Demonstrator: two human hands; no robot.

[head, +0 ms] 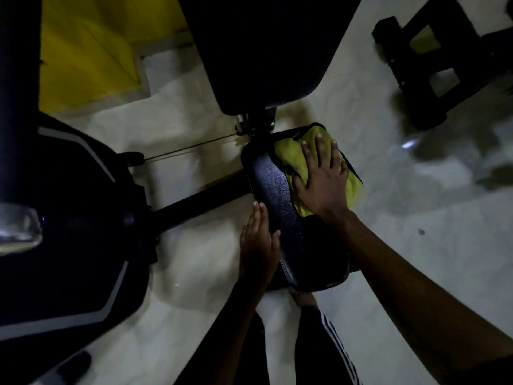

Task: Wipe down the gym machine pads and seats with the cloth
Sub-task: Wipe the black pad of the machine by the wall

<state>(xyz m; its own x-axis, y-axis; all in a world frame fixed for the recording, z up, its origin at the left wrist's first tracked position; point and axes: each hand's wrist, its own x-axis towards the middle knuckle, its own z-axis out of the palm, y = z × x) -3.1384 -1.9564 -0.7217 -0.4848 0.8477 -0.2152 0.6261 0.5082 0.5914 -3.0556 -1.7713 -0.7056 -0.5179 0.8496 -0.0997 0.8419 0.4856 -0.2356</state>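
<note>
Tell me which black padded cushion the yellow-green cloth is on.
The smaller black textured seat pad nearer the person: the right hand presses the yellow-green cloth flat on its far end. The larger black back pad beyond it is bare.

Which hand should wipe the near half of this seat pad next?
Right: the right hand presses the yellow cloth flat on the seat pad; the left hand only rests against its side edge.
</note>
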